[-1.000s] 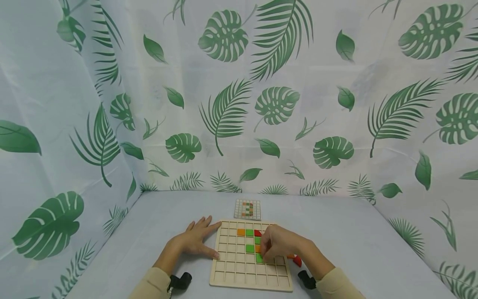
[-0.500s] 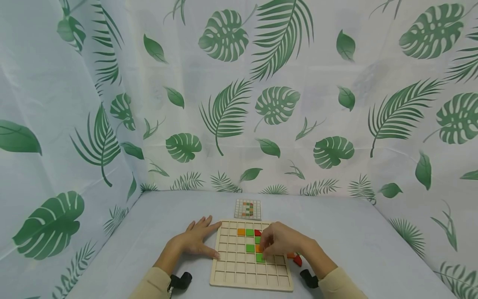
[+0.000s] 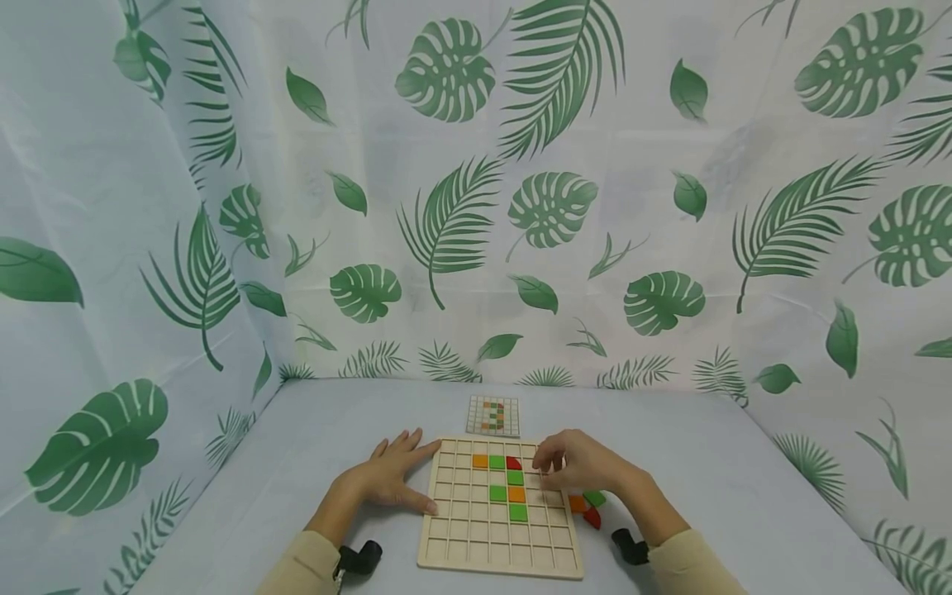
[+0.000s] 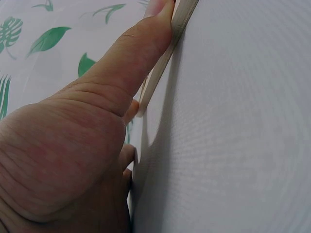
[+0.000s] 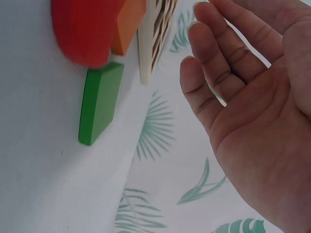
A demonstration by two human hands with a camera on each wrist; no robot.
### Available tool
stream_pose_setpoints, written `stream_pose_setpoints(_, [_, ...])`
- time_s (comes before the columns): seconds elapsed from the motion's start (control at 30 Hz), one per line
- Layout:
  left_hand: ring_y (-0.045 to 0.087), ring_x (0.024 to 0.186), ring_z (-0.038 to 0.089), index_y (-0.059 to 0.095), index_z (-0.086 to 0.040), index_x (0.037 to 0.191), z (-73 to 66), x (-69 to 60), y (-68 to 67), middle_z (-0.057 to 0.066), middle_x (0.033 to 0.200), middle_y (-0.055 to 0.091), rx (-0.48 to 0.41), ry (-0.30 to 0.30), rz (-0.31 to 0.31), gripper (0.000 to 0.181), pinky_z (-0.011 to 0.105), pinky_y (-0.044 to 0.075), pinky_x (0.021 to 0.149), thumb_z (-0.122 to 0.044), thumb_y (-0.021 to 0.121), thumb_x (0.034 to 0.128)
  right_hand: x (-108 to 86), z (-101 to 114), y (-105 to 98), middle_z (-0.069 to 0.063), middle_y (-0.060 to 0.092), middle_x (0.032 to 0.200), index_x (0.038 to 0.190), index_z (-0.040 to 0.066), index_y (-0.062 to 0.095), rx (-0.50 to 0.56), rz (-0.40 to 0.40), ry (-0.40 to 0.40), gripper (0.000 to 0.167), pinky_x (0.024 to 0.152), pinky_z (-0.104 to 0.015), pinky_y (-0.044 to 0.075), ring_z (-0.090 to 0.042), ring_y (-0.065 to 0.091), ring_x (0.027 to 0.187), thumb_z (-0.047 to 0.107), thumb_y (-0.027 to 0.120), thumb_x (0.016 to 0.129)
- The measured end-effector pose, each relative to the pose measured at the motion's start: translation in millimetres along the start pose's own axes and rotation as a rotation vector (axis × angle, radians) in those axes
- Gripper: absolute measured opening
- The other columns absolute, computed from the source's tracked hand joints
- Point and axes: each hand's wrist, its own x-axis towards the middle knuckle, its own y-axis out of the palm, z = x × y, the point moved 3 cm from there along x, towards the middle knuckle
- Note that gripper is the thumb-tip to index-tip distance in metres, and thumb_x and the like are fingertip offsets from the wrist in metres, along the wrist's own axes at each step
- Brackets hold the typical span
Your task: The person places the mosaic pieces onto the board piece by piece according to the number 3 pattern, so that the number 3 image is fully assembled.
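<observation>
A wooden grid board (image 3: 468, 547) lies on the table with several green, orange and red tiles in its squares, among them a lower green tile (image 3: 518, 513) and a red rounded tile (image 3: 513, 464). With fingers spread, my left hand (image 3: 390, 475) rests at the board's left side; its thumb touches the rim, as the left wrist view also shows. Over the board's right part hovers my right hand (image 3: 583, 464), fingers loosely bent and nothing between them. Below its wrist lie a loose orange tile (image 3: 577, 504), a green tile (image 5: 101, 104) and a red tile (image 5: 86, 31).
Behind the board, a small pattern card (image 3: 493, 416) shows a grid with coloured squares. White table cover (image 3: 357, 405) surrounds the board. A leaf-printed curtain (image 3: 461, 330) encloses the back and sides. Black devices sit at the left wrist (image 3: 362, 559) and right wrist (image 3: 630, 547).
My right hand has moved off the lower green tile, up and to the right, uncovering the tiles on the board and the loose ones beside it. My left hand has stayed in place.
</observation>
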Motion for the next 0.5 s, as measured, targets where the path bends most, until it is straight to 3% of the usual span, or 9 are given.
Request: stream_pose_setpoints(0.5, [0.009,0.162,0.043,0.033,-0.029,0.164,1.8,1.5,1.6,0.020,0.174,0.016,0.000,-0.001,0.001,0.114,0.067,0.004,0.128,-0.074,0.082,0.0707,-6.8,-8.8,-9.2,0.003,0.074,0.094,0.099,0.016,0.079,0.020,0.036,0.040,0.016,0.070,-0.027,0.053,-0.017,0.062,0.084,0.017,0.086,0.085])
